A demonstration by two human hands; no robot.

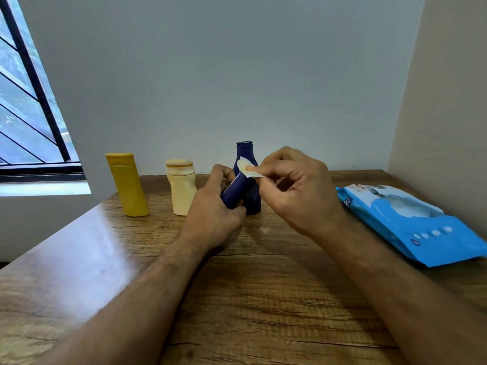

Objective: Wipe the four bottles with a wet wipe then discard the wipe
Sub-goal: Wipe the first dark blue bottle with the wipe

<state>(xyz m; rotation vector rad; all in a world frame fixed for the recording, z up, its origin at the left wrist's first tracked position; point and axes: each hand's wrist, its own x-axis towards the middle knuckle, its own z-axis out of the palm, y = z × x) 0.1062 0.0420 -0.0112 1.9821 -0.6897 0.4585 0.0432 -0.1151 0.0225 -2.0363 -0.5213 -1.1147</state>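
My left hand (pixel 213 206) grips a small dark blue bottle (pixel 234 191), tilted, above the wooden table (pixel 263 299). My right hand (pixel 292 188) pinches a small white wet wipe (pixel 249 168) against the top of that bottle. Right behind stands a taller dark blue bottle (pixel 246 154), partly hidden by the hands. A cream bottle (pixel 181 188) stands to the left of it. Further left a yellow bottle (pixel 127 184) stands upright.
A blue pack of wet wipes (pixel 411 222) lies on the table at the right, close to the side wall. The back wall is just behind the bottles. A window (pixel 26 101) is at the left.
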